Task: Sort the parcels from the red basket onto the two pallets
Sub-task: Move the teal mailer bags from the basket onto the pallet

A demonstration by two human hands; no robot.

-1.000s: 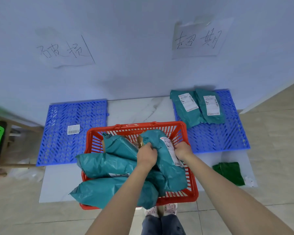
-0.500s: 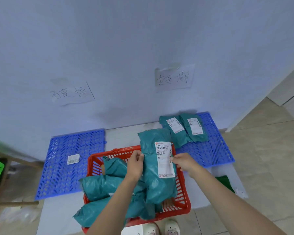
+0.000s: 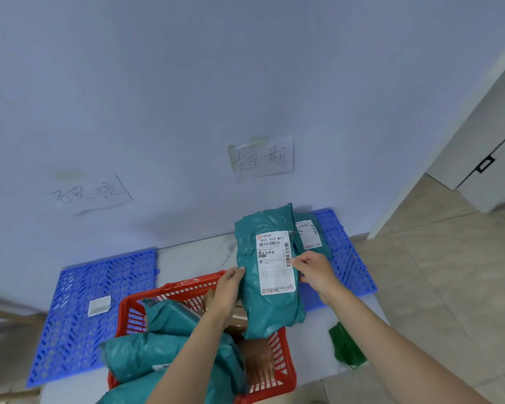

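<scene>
I hold a teal parcel upright above the red basket, its white label facing me. My left hand grips its left edge and my right hand grips its right edge at the label. Several teal parcels and a brown one lie in the basket. The right blue pallet holds a labelled teal parcel, mostly hidden behind the held one. The left blue pallet carries only a small white label.
Two handwritten paper signs hang on the wall, one above the left pallet and one above the right. A dark green bag lies on the white slab to the right of the basket. A door stands at far right.
Both hands have lifted the teal parcel out of the basket and raised it further, label toward me. The view has tilted up and the basket now sits lower in frame.
</scene>
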